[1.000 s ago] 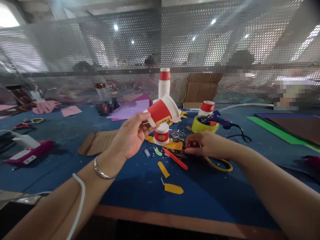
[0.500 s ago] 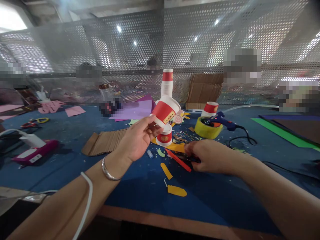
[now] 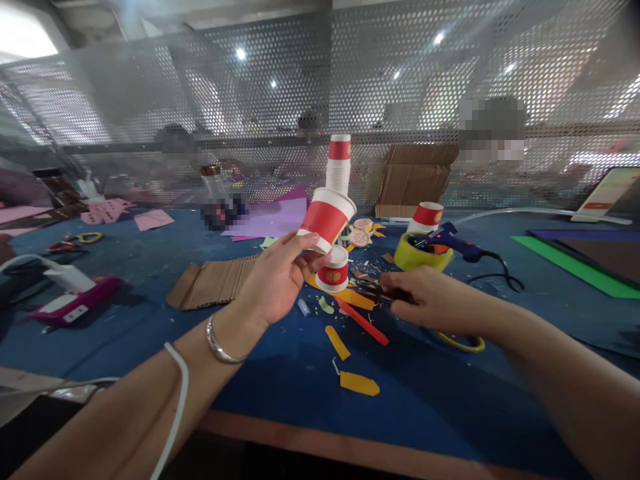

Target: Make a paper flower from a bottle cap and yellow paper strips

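Observation:
My left hand (image 3: 280, 277) pinches a red and white paper cup (image 3: 327, 217) by its base, tilted with the wide rim up and to the right. Below it on the blue table is a short red and white cup piece (image 3: 333, 273). My right hand (image 3: 417, 293) is closed around dark scissors (image 3: 463, 343), whose yellow handle loop shows below the wrist; the blades are partly hidden by the fingers. Near the hands lie an orange-red paper strip (image 3: 364, 321), yellow paper pieces (image 3: 359, 383) and small scraps.
A stack of paper cups (image 3: 339, 163) stands behind. To the right, a blue glue gun (image 3: 457, 243) rests on a yellow tape roll (image 3: 423, 257) beside another cup (image 3: 427, 217). Corrugated cardboard (image 3: 215, 283) and a purple power strip (image 3: 80, 303) are on the left. A perforated metal screen closes the back.
My right hand has moved slightly up and away, and the yellow scissors loop now shows. The cup in my left hand has been turned more upright, its yellow label facing away.

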Tool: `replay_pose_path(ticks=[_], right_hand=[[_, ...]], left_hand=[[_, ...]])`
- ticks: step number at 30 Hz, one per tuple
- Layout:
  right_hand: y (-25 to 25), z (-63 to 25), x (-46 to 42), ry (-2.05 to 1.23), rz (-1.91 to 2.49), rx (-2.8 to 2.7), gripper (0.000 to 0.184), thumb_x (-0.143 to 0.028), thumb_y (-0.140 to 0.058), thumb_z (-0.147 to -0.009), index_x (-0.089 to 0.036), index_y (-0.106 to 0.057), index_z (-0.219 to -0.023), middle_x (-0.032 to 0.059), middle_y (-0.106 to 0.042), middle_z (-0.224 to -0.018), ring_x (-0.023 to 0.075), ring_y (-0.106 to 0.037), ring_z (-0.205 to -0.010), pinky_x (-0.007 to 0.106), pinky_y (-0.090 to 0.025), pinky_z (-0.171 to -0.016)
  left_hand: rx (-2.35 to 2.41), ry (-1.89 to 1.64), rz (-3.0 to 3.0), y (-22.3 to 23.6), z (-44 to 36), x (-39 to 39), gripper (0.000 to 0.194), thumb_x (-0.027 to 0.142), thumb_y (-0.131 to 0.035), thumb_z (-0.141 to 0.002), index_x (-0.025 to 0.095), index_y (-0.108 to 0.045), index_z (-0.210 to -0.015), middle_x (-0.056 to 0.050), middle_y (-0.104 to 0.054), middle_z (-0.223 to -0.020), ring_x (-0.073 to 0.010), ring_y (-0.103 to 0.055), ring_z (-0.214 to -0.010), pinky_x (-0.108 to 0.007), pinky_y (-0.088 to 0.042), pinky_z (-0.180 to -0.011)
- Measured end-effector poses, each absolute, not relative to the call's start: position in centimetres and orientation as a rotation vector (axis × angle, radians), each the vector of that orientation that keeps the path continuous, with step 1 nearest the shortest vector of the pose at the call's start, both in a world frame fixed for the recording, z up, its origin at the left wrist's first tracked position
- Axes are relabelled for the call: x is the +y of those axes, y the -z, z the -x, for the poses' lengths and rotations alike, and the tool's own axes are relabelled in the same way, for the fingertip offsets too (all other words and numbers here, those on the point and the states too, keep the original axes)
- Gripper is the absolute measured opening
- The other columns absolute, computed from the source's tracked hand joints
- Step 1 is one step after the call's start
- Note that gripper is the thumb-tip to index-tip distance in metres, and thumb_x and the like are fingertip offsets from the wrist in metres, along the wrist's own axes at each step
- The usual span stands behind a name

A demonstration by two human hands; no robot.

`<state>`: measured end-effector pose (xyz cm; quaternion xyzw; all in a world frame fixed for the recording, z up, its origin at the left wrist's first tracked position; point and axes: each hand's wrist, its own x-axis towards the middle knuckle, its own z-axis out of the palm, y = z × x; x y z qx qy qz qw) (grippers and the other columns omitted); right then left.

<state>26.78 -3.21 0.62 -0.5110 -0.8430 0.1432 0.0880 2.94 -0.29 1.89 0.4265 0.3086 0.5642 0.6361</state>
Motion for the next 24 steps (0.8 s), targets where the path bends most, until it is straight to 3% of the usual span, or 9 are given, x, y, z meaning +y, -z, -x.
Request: replay_pose_path(ticks=[6, 9, 15, 18, 24], right_hand=[[-1.0, -26.7, -3.2, -0.389, 1.438, -2.198, 0.006, -0.031, -0.049, -0.085, -0.025, -0.048, -0.083, -0.001, -0.054, -0.067, 0.0161, -0.049, -0.06, 0.03, -0.037, -0.058], [-0.7, -26.1, -3.2, -0.367, 1.434, -2.13, 0.016, -0.039, -0.052, -0.088, -0.024, -0.051, -0.093, -0.0016, -0.053, -0.065, 0.0161, -0.048, -0.057, 0.03, -0.037, -0.055], [0.9, -24.3, -1.8, -0.296, 1.322, -2.183, 0.032, -0.033, -0.053, -0.093, -0.021, -0.055, -0.122, -0.0025, -0.055, -0.066, 0.0155, -0.049, -0.057, 0.029, -0.035, -0.056], [1.6, -23.8, -0.7, -0.317, 1.263, -2.215, 0.028, -0.032, -0.053, -0.094, -0.021, -0.056, -0.12, -0.0009, -0.058, -0.07, 0.0154, -0.049, -0.058, 0.029, -0.036, -0.057], [1.4, -23.8, 0.7, -0.351, 1.264, -2.188, 0.013, -0.034, -0.051, -0.094, -0.022, -0.05, -0.093, 0.0026, -0.06, -0.073, 0.0168, -0.052, -0.062, 0.031, -0.039, -0.06]], left_hand=[[0.734, -1.379, -1.007, -2.4, -2.7, 0.0, 0.016, 0.021, -0.077, -0.069, 0.016, -0.071, -0.084, -0.006, -0.073, -0.093, -0.0188, -0.068, -0.088, -0.03, -0.057, -0.087], [0.7, -1.497, -1.033, -2.7, -2.6, 0.0, 0.016, 0.021, -0.076, -0.071, 0.016, -0.07, -0.085, -0.005, -0.072, -0.092, -0.0179, -0.067, -0.089, -0.029, -0.056, -0.087], [0.672, -1.535, -1.007, -2.3, -2.6, 0.5, 0.022, 0.018, -0.079, -0.068, 0.014, -0.067, -0.087, -0.005, -0.07, -0.089, -0.015, -0.065, -0.083, -0.028, -0.056, -0.084], [0.653, -1.539, -1.032, -2.1, -2.7, 0.6, 0.026, 0.02, -0.081, -0.067, 0.014, -0.066, -0.087, -0.005, -0.07, -0.09, -0.015, -0.064, -0.083, -0.028, -0.056, -0.082], [0.67, -1.519, -1.058, -2.1, -2.6, 0.7, 0.032, 0.021, -0.083, -0.065, 0.014, -0.065, -0.09, -0.006, -0.069, -0.091, -0.015, -0.063, -0.083, -0.028, -0.054, -0.08]])
